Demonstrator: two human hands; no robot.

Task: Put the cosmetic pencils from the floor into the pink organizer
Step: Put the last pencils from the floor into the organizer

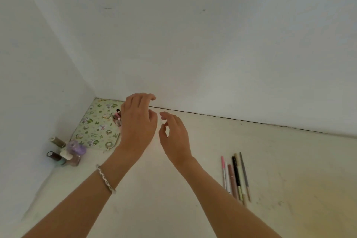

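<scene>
Looking down at a corner: white walls (193, 35) fill most of the view, pale floor (154, 199) below, dark seam where they meet.

My two bare arms reach forward from the bottom edge. Left hand (138, 121) is back-up, fingers spread and curled loosely, nothing in it that I can see. It hangs over the right edge of the green patterned mat (96, 123) in the corner and covers most of what sits there. Right hand (174, 133) is just beside it, apart, fingers loose and half-curled, thumb near the forefinger; something small and pale sits at the fingertips, too blurred to say if it is gripped. A braided bracelet (105, 179) is on the left wrist.

Pink organizer: only a sliver of pink shows at the left hand's edge, so I can't point it out with confidence; a few pencil tips (117, 117), pink and black, stick up there.

Cosmetic pencils (236, 177) lie on the floor to the right of the right forearm, a tight row side by side, roughly parallel: pink, white, brown, black, pale green, grey. Well apart from both hands.

Nail polish bottles (65, 151) cluster by the left wall, just beside the mat's near corner, one with a purple cap.
</scene>
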